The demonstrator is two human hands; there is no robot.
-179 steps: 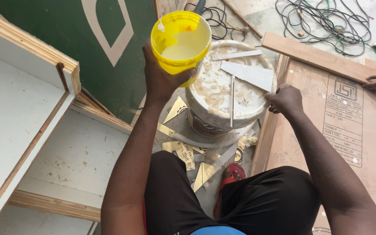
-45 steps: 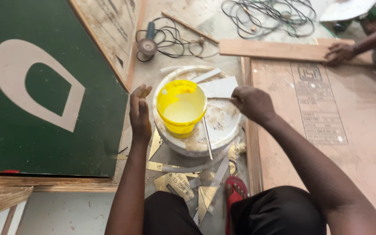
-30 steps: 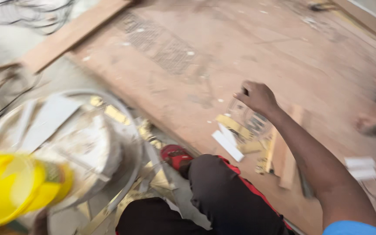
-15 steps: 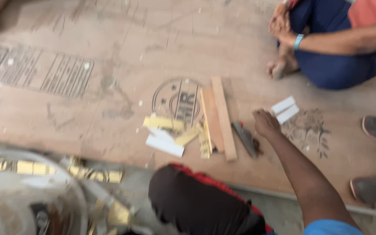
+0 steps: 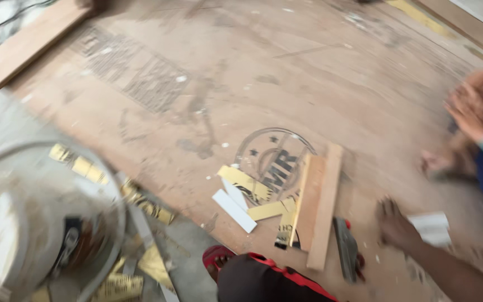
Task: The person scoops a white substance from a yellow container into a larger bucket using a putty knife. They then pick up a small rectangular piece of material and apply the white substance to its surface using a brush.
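Blurred frame, camera has swung back left since half a second ago: the round bucket top (image 5: 40,223) is back in view at far left, with gold strips (image 5: 79,165) along its rim, where before only a sliver of it showed. Left hand out of frame. Plywood board (image 5: 286,72) fills the middle, printed round stamp (image 5: 275,159) on it. On the stamp's lower edge: gold offcuts (image 5: 244,184) and a white strip (image 5: 234,210), overlapping, same heap as before. Just right of them, two wooden battens (image 5: 318,204) side by side, touching, angled slightly. Right of the battens, a dark flat tool (image 5: 345,246) with a red bit, lying on the board. Right hand (image 5: 395,226) has stayed low on the board, palm down, fingers spread and apart, clamped on nothing. Just beside its fingertips lies the white paper piece (image 5: 432,228): small, rectangular, flat on the board; touching or not, cannot tell from blur. Far right, another person's hands (image 5: 470,109) and foot, wristband on.
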